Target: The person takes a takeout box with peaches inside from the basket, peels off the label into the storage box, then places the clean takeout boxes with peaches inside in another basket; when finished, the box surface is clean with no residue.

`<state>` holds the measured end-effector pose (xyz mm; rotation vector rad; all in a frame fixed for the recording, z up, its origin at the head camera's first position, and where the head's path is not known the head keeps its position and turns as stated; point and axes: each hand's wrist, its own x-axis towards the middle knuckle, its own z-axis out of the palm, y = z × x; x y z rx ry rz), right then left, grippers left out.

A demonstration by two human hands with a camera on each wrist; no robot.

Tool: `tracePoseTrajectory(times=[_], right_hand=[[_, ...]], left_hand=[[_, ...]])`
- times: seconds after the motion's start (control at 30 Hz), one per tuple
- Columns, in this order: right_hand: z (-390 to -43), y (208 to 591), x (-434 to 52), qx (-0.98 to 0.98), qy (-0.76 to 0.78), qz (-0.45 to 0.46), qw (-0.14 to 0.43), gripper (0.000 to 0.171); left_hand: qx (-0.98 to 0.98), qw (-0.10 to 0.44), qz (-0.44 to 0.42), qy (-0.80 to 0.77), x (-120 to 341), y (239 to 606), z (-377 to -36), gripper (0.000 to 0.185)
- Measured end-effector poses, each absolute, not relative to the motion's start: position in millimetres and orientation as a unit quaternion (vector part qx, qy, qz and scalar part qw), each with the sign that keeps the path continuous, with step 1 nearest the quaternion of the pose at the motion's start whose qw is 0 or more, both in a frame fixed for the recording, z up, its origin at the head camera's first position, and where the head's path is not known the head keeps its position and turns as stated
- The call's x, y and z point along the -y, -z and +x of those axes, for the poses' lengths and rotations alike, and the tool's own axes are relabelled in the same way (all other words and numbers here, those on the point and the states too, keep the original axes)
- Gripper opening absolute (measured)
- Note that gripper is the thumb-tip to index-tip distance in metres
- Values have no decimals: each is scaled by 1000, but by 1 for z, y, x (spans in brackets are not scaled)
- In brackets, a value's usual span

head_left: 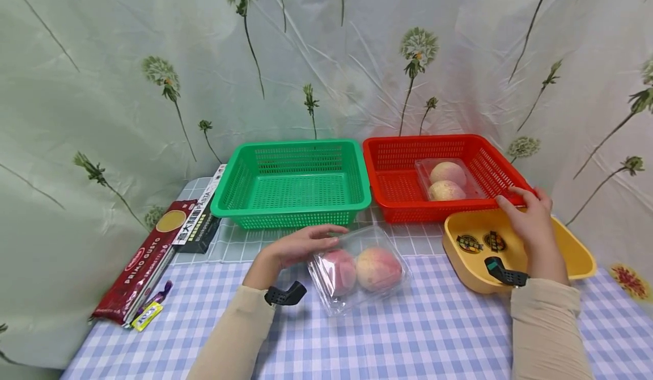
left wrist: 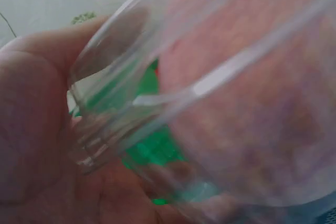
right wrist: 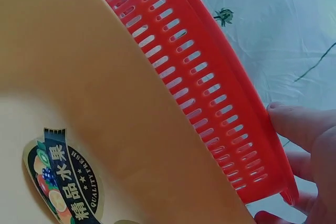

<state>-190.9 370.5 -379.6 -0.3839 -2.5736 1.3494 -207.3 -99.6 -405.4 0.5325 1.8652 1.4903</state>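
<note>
A clear plastic box [head_left: 352, 303] with two peaches [head_left: 378, 269] is gripped at its left side by my left hand [head_left: 301, 247]. The left wrist view has the box wall and one peach [left wrist: 252, 93] close up, with thumb and fingers on either side of the box edge. At the near right corner of the red basket [head_left: 408, 211], my right hand [head_left: 533, 221] pinches the rim. In the right wrist view the thumb lies on the red rim and the other fingers are partly hidden beyond it. A second clear box of pale peaches [head_left: 448, 180] sits inside this basket.
A green basket [head_left: 291, 216] stands left of the red one. The yellow tray [head_left: 471, 272] with fruit stickers sits below my right hand. At left lie a red spaghetti pack [head_left: 138, 266], a black box [head_left: 201, 235] and small wrapped sweets [head_left: 148, 316] on the checked cloth.
</note>
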Motion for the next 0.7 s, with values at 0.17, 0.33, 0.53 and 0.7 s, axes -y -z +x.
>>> tracePoseTrajectory(times=[0.17, 0.33, 0.53, 0.7], right_hand=[[-191, 381, -370, 873, -459, -131, 102, 69], [-191, 383, -369, 869, -464, -139, 99, 70], [-191, 384, -371, 873, -455, -144, 99, 69], [-191, 383, -371, 872, -457, -146, 99, 69]], left_hand=[[-713, 357, 216, -563, 99, 401, -203, 54], [-686, 357, 256, -580, 97, 402, -204, 58], [-652, 319, 261, -637, 94, 398, -203, 53], [-613, 272, 229, -705, 86, 384, -199, 51]])
